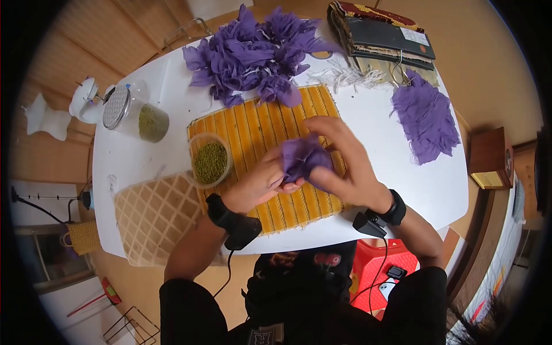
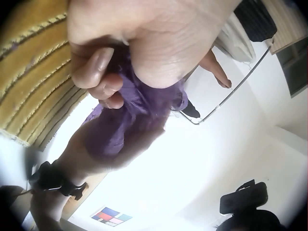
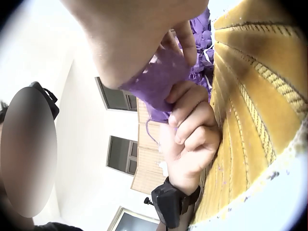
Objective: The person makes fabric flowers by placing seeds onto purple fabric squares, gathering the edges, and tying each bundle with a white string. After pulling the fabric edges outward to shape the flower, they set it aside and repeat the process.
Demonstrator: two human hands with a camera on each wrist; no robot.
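Between both hands, over a yellow striped cloth mat [image 1: 253,138], is a small crumpled piece of purple fabric [image 1: 305,158]. My left hand [image 1: 259,181] grips its lower left side, with the fingers curled into the folds, as the right wrist view also shows. On the other side, my right hand [image 1: 351,167] arches around the fabric with fingers spread and the thumb lying along its near edge. Loose purple folds [image 2: 115,125] hang between the two palms in the left wrist view. A clear tub of green beans [image 1: 211,162] stands left of my left hand.
A heap of purple fabric bundles [image 1: 247,52] lies at the back, and a flat purple cloth [image 1: 425,118] at the right. Left stands a lidded jar [image 1: 135,115] with green contents. White threads [image 1: 351,76] and a dark thick book [image 1: 385,40] are at back right.
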